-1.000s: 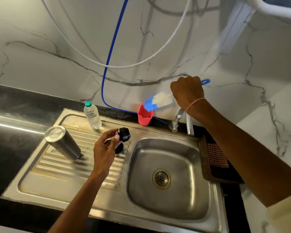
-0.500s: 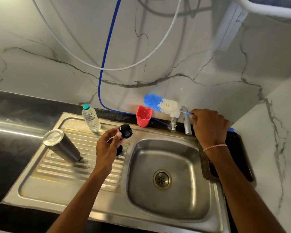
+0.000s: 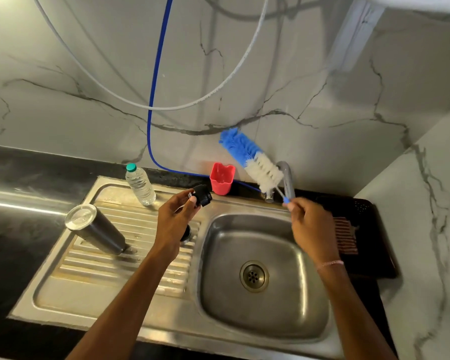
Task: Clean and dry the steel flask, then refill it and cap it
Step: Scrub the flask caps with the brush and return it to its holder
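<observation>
Steel sink [image 3: 296,307] fills the bottom of the frame. Above it, the left hand [image 3: 174,222] pinches the black cap [image 3: 202,198]. The right hand [image 3: 309,224] grips the brush [image 3: 252,159] by its stem, bristles pointing up and left, past the cap. The flask [image 3: 96,229] stands at middle left, nearer the left hand.

Red cup [image 3: 222,179] upright at the back; blue hose [image 3: 155,74], white hose [image 3: 166,109] hang above it; dark tray [image 3: 374,242] far right.
</observation>
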{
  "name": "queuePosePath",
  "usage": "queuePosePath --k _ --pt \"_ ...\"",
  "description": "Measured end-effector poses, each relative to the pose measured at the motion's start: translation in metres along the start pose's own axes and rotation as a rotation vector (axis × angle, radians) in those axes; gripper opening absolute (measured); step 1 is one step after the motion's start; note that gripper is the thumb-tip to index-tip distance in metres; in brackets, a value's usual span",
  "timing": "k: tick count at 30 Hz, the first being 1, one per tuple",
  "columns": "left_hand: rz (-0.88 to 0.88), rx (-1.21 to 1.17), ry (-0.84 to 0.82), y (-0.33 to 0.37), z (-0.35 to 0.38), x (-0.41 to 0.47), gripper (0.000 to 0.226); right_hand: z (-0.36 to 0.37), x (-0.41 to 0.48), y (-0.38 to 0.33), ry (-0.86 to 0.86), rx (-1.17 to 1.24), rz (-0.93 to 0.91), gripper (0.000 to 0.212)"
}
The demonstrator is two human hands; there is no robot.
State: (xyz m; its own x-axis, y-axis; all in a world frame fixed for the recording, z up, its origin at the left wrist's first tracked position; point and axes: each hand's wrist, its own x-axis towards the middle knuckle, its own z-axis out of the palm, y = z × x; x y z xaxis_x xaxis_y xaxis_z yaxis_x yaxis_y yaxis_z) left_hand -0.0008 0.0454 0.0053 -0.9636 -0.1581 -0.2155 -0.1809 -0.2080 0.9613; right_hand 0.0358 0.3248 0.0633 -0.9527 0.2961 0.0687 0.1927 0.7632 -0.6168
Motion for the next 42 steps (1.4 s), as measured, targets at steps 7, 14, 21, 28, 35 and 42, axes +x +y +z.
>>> queuePosePath --k 7,14,21,28,35,42 --pt "-0.069 -0.046 0.005 -0.003 0.02 0.008 0.028 0.065 -0.075 0.029 -0.169 0.445 0.187 0.02" --pt "-0.065 0.025 0.057 -0.016 0.036 0.01 0.028 0.076 -0.105 0.052 -0.117 0.307 0.101 0.031" --pt "-0.042 0.068 0.001 -0.009 0.057 -0.007 0.029 0.071 -0.095 0.046 -0.074 0.252 -0.019 0.024" --pt "0.02 0.122 0.02 -0.009 0.056 -0.007 0.034 0.071 -0.093 0.039 -0.045 0.169 -0.06 0.028" --pt "0.012 0.07 -0.026 -0.016 0.052 -0.021 0.025 0.082 -0.113 0.058 -0.072 0.137 0.075 0.054" --pt "0.096 0.113 -0.24 -0.012 0.044 -0.027 0.036 0.07 -0.098 0.063 -0.147 0.208 0.197 0.054"
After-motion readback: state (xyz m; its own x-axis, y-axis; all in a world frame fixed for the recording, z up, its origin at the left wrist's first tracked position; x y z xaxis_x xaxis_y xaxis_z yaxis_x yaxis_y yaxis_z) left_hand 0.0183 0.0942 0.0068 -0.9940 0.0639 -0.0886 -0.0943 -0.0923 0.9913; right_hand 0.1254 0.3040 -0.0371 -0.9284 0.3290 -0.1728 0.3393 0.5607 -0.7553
